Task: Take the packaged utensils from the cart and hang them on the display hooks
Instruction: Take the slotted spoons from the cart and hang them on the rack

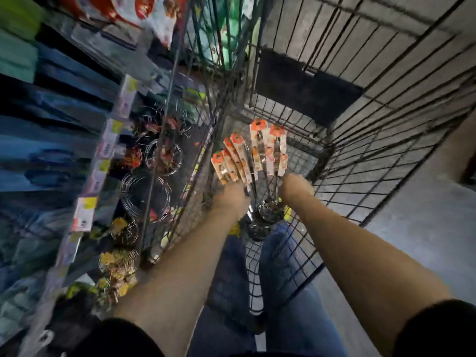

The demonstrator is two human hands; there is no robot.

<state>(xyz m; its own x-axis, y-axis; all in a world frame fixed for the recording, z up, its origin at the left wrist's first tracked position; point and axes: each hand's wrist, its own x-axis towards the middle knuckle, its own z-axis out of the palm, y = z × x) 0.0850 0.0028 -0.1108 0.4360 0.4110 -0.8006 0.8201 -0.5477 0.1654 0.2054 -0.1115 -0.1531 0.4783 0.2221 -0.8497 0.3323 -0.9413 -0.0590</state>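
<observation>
Both hands — left hand (233, 195), right hand (296, 188) — grip packaged utensils (253, 155) over the wire cart (360, 140) (blurred)

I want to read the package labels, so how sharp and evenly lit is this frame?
Head view: heavy motion blur, worst on the shelves at left; the orange utensil packages are unreadable; wide-angle lens bends the wire cart; dim lighting.

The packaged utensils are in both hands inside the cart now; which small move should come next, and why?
Probably lift both bundles straight up out of the wire cart. The left hand grips one fan of packaged utensils and the right hand grips another, their spoon heads low between the cart walls. The display hooks stand to the left, outside the mesh, so the bundles must clear it first.
</observation>
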